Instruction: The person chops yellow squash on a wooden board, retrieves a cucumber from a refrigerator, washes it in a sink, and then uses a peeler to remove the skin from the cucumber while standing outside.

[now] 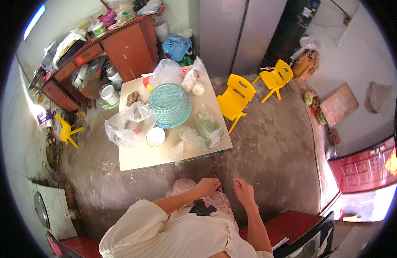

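My left hand (pixel 210 187) is over my lap, its fingers curled; whether it holds anything does not show. To its right, my right hand (pixel 243 190) is raised with bent fingers, apart from the left one. Both are on my side of a pale table (pixel 137 161). On the table a green plastic colander (pixel 170 104) lies upside down, with a white-topped round container (pixel 156 137) by it. A clear bag of green vegetables (pixel 208 129), a knotted clear bag (pixel 188 140) and an open plastic bag (pixel 130 125) are around them. White lumps in a bag (pixel 193 82) lie at the far edge.
Yellow plastic chairs (pixel 235 96) stand right of the table, and a small yellow one (pixel 67 130) far left. A red-brown wooden cabinet (pixel 129 51) is at the back left, beside a tall grey refrigerator (pixel 221 32). A red surface (pixel 292 222) is behind me at the right.
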### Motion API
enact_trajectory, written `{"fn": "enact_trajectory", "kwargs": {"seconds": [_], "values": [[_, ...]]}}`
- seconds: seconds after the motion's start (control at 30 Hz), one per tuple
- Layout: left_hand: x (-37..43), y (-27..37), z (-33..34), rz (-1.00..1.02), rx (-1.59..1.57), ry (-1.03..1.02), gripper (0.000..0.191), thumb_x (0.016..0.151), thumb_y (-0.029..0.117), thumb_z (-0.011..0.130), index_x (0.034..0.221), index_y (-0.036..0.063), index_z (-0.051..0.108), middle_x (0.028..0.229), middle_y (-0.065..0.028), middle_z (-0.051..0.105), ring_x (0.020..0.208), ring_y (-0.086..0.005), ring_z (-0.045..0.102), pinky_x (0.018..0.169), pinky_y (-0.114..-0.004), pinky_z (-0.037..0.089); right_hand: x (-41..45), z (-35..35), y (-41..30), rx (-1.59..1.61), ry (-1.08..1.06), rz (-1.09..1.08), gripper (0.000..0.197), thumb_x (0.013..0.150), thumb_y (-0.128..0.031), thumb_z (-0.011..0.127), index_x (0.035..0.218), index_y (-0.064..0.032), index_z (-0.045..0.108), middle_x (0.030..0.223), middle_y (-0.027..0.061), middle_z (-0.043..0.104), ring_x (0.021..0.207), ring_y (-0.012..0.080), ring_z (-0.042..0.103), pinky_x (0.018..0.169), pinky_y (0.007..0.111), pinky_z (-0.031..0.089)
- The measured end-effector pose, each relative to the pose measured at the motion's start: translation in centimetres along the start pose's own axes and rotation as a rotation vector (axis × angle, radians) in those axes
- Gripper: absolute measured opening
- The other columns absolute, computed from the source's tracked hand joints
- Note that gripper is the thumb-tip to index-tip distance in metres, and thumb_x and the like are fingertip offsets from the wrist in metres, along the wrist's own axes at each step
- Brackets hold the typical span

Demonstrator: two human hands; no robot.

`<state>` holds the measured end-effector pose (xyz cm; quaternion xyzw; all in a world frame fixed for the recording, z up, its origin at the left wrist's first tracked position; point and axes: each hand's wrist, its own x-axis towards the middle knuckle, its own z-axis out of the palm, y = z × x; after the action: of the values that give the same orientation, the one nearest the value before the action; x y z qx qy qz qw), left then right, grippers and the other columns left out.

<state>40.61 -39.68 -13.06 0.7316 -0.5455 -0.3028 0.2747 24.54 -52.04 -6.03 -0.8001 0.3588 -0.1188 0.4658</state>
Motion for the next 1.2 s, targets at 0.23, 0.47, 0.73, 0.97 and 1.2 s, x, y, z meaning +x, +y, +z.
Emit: {"fn": "enact_trajectory", "kwargs": {"seconds": [0.23, 0.47, 0.73, 0.97, 1.2], "values": [[2.3, 4.8, -0.7, -0.107, -0.074, 0.061, 0.033, 0.091, 0.030, 0.046, 0.080, 0.0017, 0.057, 0.081, -0.0198, 0.061, 0.077, -0.0382, 0.059, 0.068, -0.046, 0.047, 3.4, -1.8, 2.9, 0.009, -0.032, 0.009, 0.015, 0.089, -0.010, 0.052, 0.097, -0.0026, 0.062, 0.059, 0.0064, 0.056, 0.051, 0.0107, 0.054, 0.049, 0.028, 0.044], [2.0, 2.4, -0.5, -0.268, -0.029, 0.063, 0.030, 0.089, 0.027, 0.046, 0.083, 0.0012, 0.060, 0.084, -0.0208, 0.061, 0.080, -0.0396, 0.058, 0.072, -0.047, 0.046, 7.7, 1.1, 4.2, -0.011, -0.274, -0.014, 0.015, 0.087, -0.015, 0.054, 0.095, -0.0052, 0.063, 0.060, 0.0083, 0.058, 0.052, 0.0132, 0.056, 0.054, 0.028, 0.045], [7.6, 4.4, -2.7, -0.235, -0.268, 0.303, 0.017, 0.083, 0.022, 0.054, 0.084, 0.0063, 0.060, 0.086, -0.0149, 0.061, 0.082, -0.0352, 0.058, 0.071, -0.043, 0.045, 16.2, -0.8, 3.1, -0.031, -0.338, -0.244, 0.015, 0.086, -0.011, 0.054, 0.095, -0.0037, 0.063, 0.067, 0.0094, 0.060, 0.058, 0.0137, 0.058, 0.056, 0.029, 0.046], [15.3, 6.5, -6.7, -0.146, -0.398, 0.419, 0.015, 0.081, 0.019, 0.056, 0.084, 0.0056, 0.060, 0.084, -0.0134, 0.061, 0.079, -0.0322, 0.059, 0.070, -0.041, 0.046, 24.8, -4.6, 1.7, -0.200, -0.484, -0.289, 0.016, 0.085, -0.013, 0.054, 0.093, -0.0030, 0.064, 0.073, 0.0121, 0.064, 0.063, 0.0169, 0.061, 0.058, 0.030, 0.046], [16.2, 4.0, -7.6, -0.355, -0.428, 0.554, 0.018, 0.082, 0.022, 0.056, 0.087, 0.0055, 0.062, 0.082, -0.0156, 0.061, 0.079, -0.0330, 0.059, 0.069, -0.041, 0.046, 30.5, -3.1, 0.2, -0.311, -0.636, -0.329, 0.019, 0.086, -0.018, 0.054, 0.097, -0.0059, 0.064, 0.079, 0.0144, 0.064, 0.071, 0.0263, 0.064, 0.064, 0.033, 0.049]]}}
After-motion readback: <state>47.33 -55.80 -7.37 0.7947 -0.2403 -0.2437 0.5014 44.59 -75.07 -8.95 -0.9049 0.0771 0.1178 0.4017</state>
